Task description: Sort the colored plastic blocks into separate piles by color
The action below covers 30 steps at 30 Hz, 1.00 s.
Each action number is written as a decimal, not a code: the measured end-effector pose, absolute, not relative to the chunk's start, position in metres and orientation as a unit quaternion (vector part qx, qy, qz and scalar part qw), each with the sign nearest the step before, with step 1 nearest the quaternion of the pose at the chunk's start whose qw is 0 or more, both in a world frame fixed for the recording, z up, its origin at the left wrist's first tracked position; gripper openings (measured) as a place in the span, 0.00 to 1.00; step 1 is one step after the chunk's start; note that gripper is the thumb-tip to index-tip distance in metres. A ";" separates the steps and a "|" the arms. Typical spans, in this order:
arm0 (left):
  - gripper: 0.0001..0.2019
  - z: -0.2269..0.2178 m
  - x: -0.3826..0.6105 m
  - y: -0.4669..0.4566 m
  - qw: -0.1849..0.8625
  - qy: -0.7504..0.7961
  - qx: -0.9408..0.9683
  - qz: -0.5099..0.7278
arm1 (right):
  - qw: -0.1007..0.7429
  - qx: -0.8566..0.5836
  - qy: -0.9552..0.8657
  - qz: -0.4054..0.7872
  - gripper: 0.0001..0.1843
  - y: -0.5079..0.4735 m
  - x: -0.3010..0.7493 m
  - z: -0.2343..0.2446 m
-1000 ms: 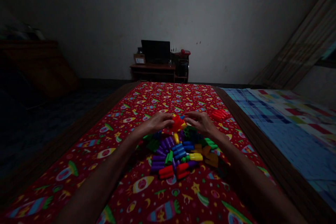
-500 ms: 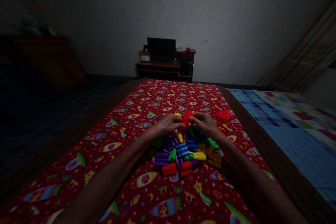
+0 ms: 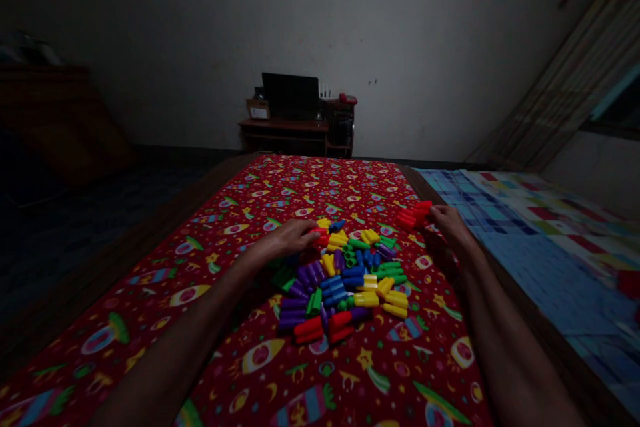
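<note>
Right of the frame's centre, the right hand [image 3: 450,223] is pinching a red block [image 3: 424,208] against some red pieces [image 3: 407,219]. Near mid-frame, the left hand [image 3: 294,237] is touching another block [image 3: 323,238]; whether that grip is clamping, I cannot tell. Lower centre, mixed blocks [image 3: 333,288] are lying on red cloth [image 3: 400,368].

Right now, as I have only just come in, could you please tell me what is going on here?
A person is handling plastic toy blocks on a red patterned cloth. The right hand holds a red piece beside other red blocks, apart from the main pile. The left hand has its fingertips at another red block on the pile's far side; whether it grips it is unclear. Purple, blue, green, yellow and red blocks lie loosely together in the pile.
</note>
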<state>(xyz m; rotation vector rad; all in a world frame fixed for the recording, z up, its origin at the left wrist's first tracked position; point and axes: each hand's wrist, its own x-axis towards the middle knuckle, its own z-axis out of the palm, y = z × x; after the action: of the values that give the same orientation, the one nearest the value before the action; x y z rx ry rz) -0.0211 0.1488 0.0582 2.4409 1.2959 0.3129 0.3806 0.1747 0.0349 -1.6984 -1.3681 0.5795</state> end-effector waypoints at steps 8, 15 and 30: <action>0.21 0.056 -0.021 0.149 0.214 0.451 0.861 0.101 | 0.395 -0.698 -0.477 0.359 0.10 0.165 0.401 0.016; 0.20 0.063 -0.019 0.146 0.202 0.465 0.851 0.137 | 0.303 -0.757 -0.567 0.116 0.14 0.161 0.397 0.048; 0.14 0.044 0.007 0.142 0.312 0.429 0.789 0.310 | 0.340 -0.411 -0.813 0.234 0.14 0.123 0.217 0.061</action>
<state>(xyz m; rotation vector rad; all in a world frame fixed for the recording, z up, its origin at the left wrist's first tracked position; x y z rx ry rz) 0.0068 0.1425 0.0444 2.0816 1.1319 0.8168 0.2171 0.1227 0.0612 -1.0710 -2.1157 0.6099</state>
